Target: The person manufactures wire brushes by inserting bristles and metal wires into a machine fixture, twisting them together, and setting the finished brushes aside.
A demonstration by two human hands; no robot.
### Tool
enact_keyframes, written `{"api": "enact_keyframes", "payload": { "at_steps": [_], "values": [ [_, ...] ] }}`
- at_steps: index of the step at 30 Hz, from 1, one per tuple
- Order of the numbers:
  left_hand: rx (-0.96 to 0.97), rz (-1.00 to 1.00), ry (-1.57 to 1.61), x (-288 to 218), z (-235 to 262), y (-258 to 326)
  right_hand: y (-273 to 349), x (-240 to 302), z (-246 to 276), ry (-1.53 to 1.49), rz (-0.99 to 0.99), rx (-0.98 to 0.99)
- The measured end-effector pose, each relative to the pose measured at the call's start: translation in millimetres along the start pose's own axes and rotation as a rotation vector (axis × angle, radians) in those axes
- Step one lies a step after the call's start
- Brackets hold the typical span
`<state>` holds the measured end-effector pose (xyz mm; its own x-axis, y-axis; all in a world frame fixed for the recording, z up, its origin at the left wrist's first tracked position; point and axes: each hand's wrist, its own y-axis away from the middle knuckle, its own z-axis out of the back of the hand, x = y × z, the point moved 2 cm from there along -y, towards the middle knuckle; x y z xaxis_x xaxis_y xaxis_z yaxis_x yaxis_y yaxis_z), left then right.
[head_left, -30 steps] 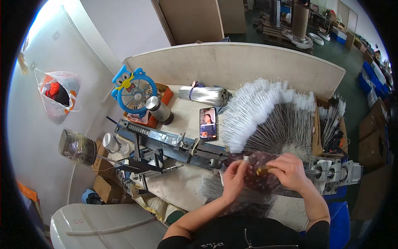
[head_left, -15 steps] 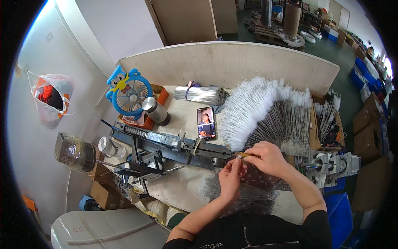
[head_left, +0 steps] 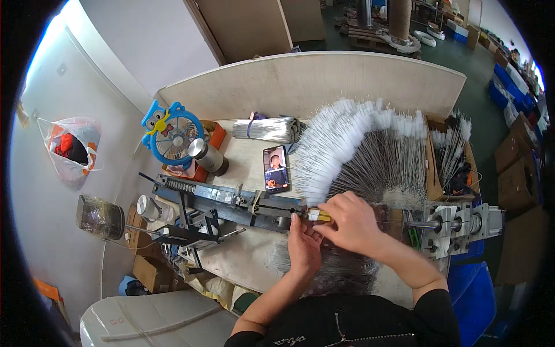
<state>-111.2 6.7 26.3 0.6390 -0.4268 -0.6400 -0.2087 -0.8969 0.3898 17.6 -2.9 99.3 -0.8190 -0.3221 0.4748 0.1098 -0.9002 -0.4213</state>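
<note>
Both hands are meeting at the dark metal jig (head_left: 231,202), just right of its end. The right hand (head_left: 352,222) is pinching a small yellow-and-white piece (head_left: 319,215), fingers closed on it; the left hand (head_left: 304,246) is steadying from 6 o'clock, fingers curled, grip unclear. I'd keep the piece square to the jig and feed slowly. White-tipped wire brushes (head_left: 358,144) are fanning out at 12 o'clock.
</note>
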Motion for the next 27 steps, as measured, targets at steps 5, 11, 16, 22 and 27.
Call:
{"api": "enact_keyframes", "payload": {
  "at_steps": [5, 11, 16, 22, 27],
  "values": [
    [0.03, 0.005, 0.079, -2.3, -4.7, 3.2, -1.0, 9.6, -10.3, 0.113, -0.017, -0.095],
    [0.039, -0.005, 0.111, -0.6, -2.3, 4.1, 4.1, 7.2, -2.0, 0.152, 0.14, -0.094],
    [0.02, 0.008, 0.061, -1.6, -3.6, 4.5, 7.1, 2.7, -1.0, 0.15, 0.115, -0.071],
    [0.017, -0.003, 0.032, 1.5, -2.7, 3.0, 11.4, -0.9, 5.0, 0.151, 0.102, -0.05],
    [0.016, 0.001, 0.077, -2.0, -5.3, 5.5, 9.9, -2.2, 8.2, 0.116, 0.113, -0.079]
  ]
}}
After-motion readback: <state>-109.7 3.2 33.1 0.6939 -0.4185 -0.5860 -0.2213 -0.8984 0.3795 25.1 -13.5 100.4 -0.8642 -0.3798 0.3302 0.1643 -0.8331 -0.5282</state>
